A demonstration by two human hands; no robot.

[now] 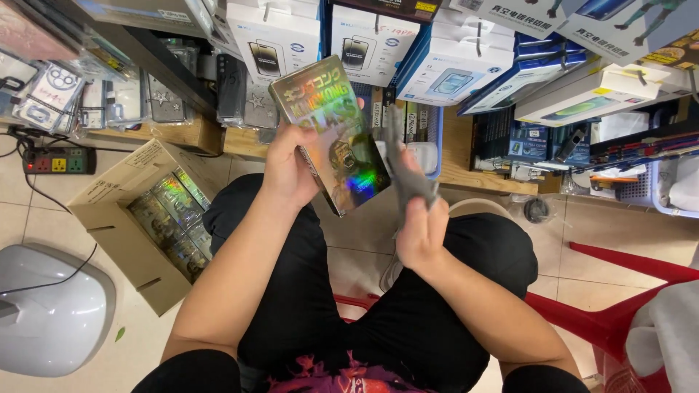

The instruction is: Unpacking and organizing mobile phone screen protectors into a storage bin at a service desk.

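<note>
Item in my left hand (285, 169): one flat holographic box (331, 135), gripped by its edge and tilted upward, just beside my right hand (417, 229), closed around a grey cloth (405, 171), with an open carton (138, 218) of matching boxes lower-left.

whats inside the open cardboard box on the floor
The cardboard box holds a row of flat shiny holographic packs, like the one in the left hand. Only their top edges show; anything beneath them is hidden.
</note>
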